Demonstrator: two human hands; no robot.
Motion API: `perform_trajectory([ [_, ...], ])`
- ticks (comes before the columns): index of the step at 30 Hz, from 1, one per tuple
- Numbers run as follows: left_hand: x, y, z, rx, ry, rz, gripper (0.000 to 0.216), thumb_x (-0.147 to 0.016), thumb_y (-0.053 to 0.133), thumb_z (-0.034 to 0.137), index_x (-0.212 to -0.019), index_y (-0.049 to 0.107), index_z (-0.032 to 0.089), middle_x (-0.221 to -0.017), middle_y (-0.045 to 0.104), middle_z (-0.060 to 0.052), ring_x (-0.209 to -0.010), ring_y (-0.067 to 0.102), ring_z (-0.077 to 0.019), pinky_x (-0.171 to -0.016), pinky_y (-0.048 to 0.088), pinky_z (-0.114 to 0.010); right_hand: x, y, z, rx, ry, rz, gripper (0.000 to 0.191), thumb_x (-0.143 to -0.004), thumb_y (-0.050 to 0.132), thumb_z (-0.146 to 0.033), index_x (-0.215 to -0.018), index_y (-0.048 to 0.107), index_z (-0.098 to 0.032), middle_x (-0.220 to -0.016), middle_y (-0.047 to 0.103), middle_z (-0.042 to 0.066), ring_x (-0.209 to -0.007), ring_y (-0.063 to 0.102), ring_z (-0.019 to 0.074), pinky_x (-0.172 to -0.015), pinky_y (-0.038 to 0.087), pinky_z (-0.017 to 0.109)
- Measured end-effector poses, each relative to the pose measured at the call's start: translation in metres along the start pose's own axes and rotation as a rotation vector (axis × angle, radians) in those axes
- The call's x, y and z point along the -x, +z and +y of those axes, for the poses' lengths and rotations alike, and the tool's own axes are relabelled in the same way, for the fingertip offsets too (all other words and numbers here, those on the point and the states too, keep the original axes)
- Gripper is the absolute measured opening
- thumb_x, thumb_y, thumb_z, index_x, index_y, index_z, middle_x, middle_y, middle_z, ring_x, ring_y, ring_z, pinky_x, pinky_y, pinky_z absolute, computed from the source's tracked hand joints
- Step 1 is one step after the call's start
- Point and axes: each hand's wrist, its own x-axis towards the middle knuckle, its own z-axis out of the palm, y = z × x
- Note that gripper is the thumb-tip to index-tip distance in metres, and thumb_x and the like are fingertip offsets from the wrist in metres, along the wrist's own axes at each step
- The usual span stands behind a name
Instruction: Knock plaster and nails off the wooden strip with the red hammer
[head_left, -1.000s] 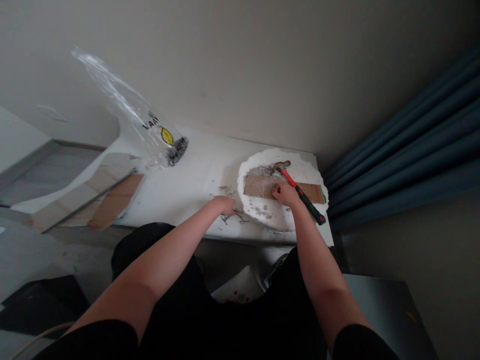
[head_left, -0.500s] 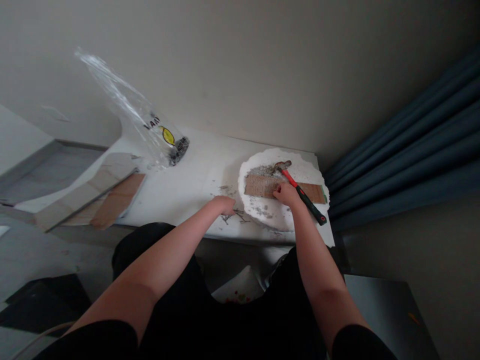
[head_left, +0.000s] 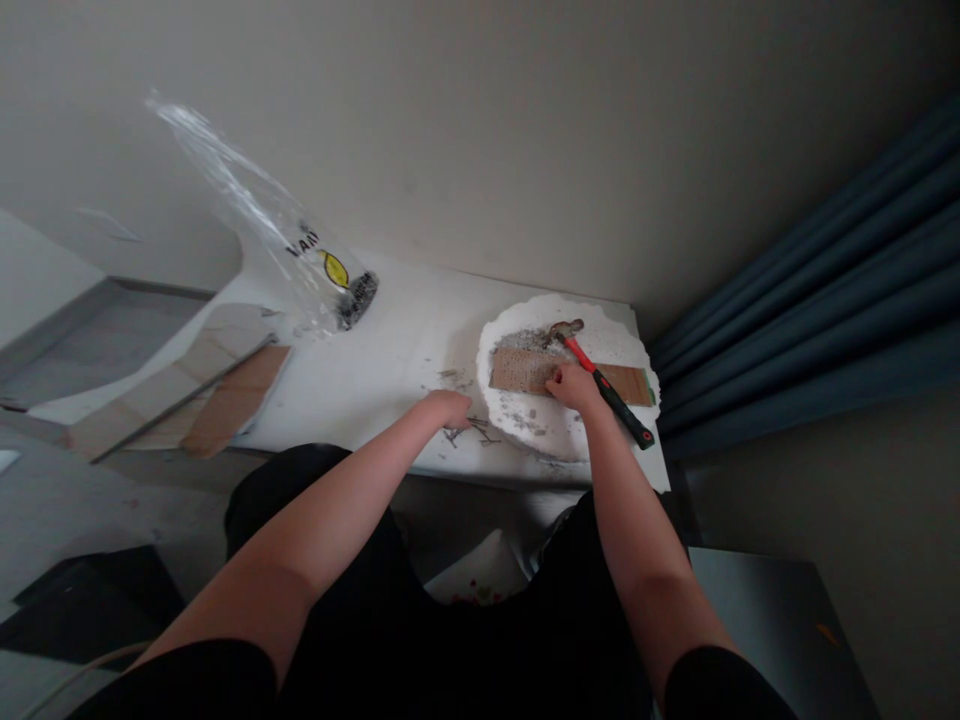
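Note:
My right hand (head_left: 574,387) rests closed on a brown wooden strip (head_left: 525,370) that lies across a white foam slab (head_left: 551,425). A hammer (head_left: 600,385) with a red and black handle lies on the strip, its head at the far end, touching my right hand. Whether the fingers grip the handle or something small, I cannot make out. My left hand (head_left: 448,408) is curled, knuckles up, over a scatter of nails (head_left: 472,430) on the white table (head_left: 375,370) beside the foam. Its fingertips are hidden.
A clear plastic bag (head_left: 300,260) with a yellow label stands at the table's far left. Brown boards (head_left: 225,400) lie at the left end. A plain wall rises behind the table, and blue curtains (head_left: 825,300) hang to the right. A grey surface (head_left: 772,620) sits near my right knee.

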Motion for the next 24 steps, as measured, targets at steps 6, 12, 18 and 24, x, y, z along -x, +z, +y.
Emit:
perform_trajectory([
  [6,-0.001,0.001,0.0,-0.014,0.006,0.009,0.054,-0.092,0.063,0.042,-0.142,0.067,0.023,-0.145,0.067,-0.018,-0.129,0.065,-0.036,-0.104,0.054,-0.042,0.002,0.0,0.0,-0.006,-0.015,0.02,0.021,-0.097,0.062,-0.028,-0.103,0.075,-0.012,-0.11,0.078,0.017,-0.104,0.072,0.0269,-0.086,0.052,0.031],
  [12,-0.003,0.002,-0.003,0.009,0.021,0.026,0.056,-0.093,0.064,0.044,-0.142,0.066,0.019,-0.144,0.067,-0.02,-0.129,0.066,-0.0374,-0.104,0.053,-0.041,0.014,-0.003,0.003,-0.01,-0.1,0.063,0.018,-0.098,0.057,-0.016,-0.104,0.074,-0.015,-0.11,0.078,0.014,-0.104,0.07,0.0242,-0.089,0.051,0.03],
  [18,-0.003,0.002,-0.003,0.003,0.025,0.029,0.055,-0.093,0.064,0.044,-0.142,0.067,0.019,-0.145,0.067,-0.02,-0.129,0.065,-0.038,-0.104,0.053,-0.043,0.014,0.0,0.0,0.006,-0.134,0.094,0.02,-0.098,0.054,-0.013,-0.105,0.073,-0.011,-0.115,0.075,0.02,-0.108,0.069,0.0293,-0.091,0.052,0.035],
  [24,-0.001,0.0,-0.003,0.003,0.015,0.031,0.055,-0.094,0.063,0.046,-0.142,0.067,0.02,-0.144,0.067,-0.02,-0.128,0.066,-0.037,-0.102,0.053,-0.041,0.012,0.001,0.005,-0.023,-0.149,0.112,0.016,-0.097,0.057,-0.013,-0.104,0.072,-0.012,-0.11,0.073,0.017,-0.103,0.068,0.0268,-0.091,0.053,0.035],
])
